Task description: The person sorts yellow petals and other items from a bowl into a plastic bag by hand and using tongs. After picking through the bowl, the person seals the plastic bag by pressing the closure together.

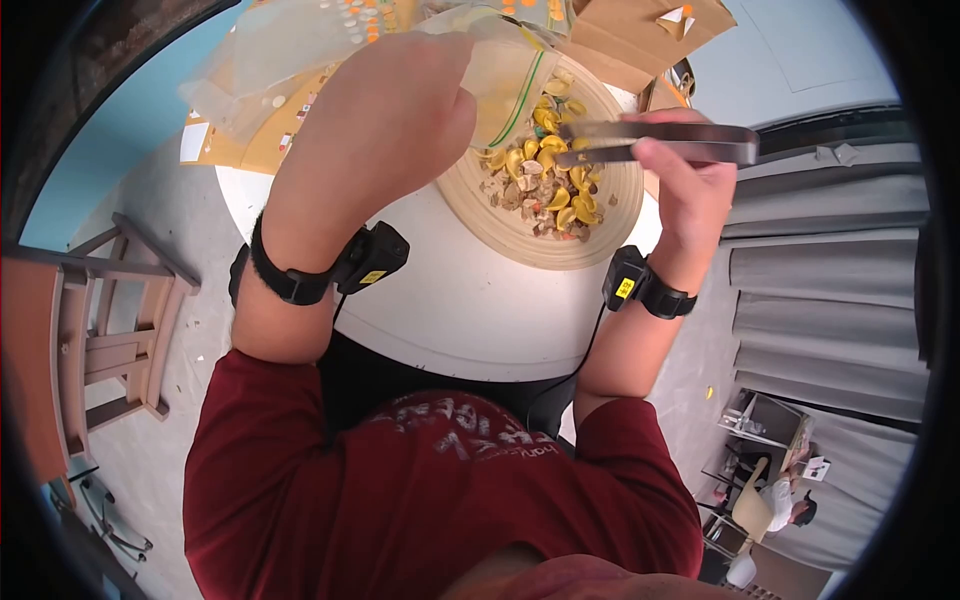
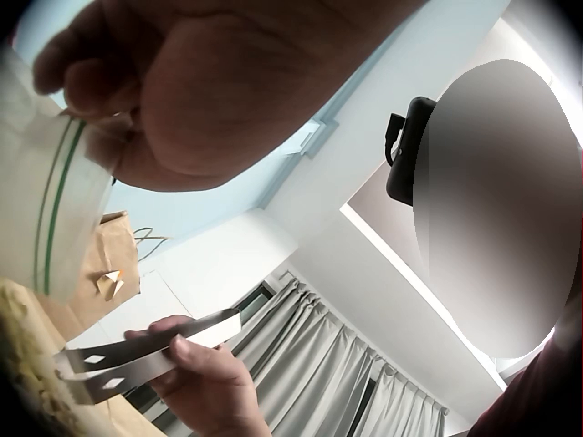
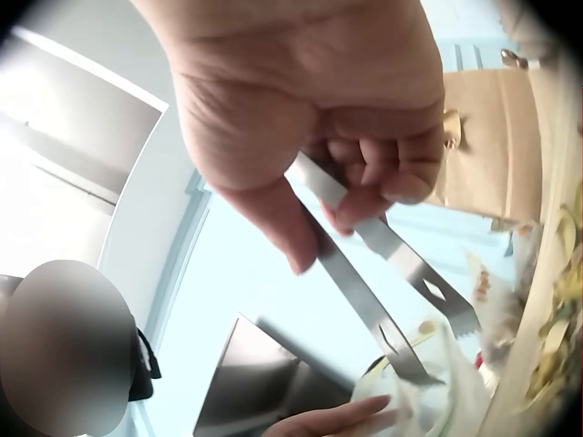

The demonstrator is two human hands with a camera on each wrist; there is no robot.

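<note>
My left hand (image 1: 400,115) grips the edge of a clear zip bag (image 1: 505,85) with a green seal line, held over the far left side of a round wooden tray (image 1: 545,256). Yellow shell-shaped pieces (image 1: 585,210) and crumbly brown and pinkish bits fill the middle of that tray. From the right, my right hand (image 1: 692,195) holds metal tongs (image 1: 738,146) between thumb and fingers. Their arms stand apart, tips over the yellow pieces and close to the bag's mouth. In the right wrist view the tongs (image 3: 360,287) show toothed ends with nothing between them.
Behind the tray stands a brown paper bag (image 1: 615,45). Clear plastic packaging (image 1: 240,85) and brown card lie at the back left of the white round table (image 1: 450,300). A wooden chair (image 1: 125,345) is at left; another person (image 1: 780,505) sits far right.
</note>
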